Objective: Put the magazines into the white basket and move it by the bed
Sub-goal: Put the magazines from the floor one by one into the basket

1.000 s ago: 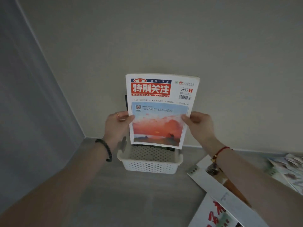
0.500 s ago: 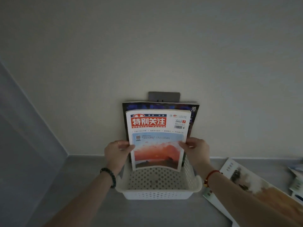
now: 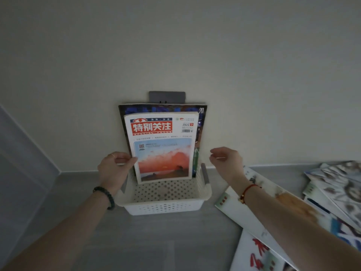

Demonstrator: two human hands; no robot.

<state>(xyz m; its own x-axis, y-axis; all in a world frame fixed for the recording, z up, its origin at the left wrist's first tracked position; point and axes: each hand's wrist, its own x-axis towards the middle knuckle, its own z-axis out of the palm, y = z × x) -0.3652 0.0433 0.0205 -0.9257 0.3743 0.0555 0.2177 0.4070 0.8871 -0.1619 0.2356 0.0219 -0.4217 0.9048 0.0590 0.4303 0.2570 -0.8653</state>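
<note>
**A:** Where's the red-titled magazine [image 3: 162, 149]?

**B:** Upright in the white basket [image 3: 166, 206], long axis vertical, leaning on a dark magazine [image 3: 201, 122]. Your left hand [image 3: 115, 169] pinches its left edge. Your right hand [image 3: 226, 161] hangs loosely curled and empty, just right of it.

**A:** What's next?

**B:** Probably the loose magazines [image 3: 332, 192], on the floor right of your right fingers [image 3: 215, 152]. The cover reads "特别关注", "SPECIAL FOCUS".

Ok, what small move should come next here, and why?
Probably the left hand releasing its pinch on the red-titled magazine: it stands in the white basket in front of the dark magazine, and the right hand is clear of it, holding nothing. More magazines lie on the floor.
</note>
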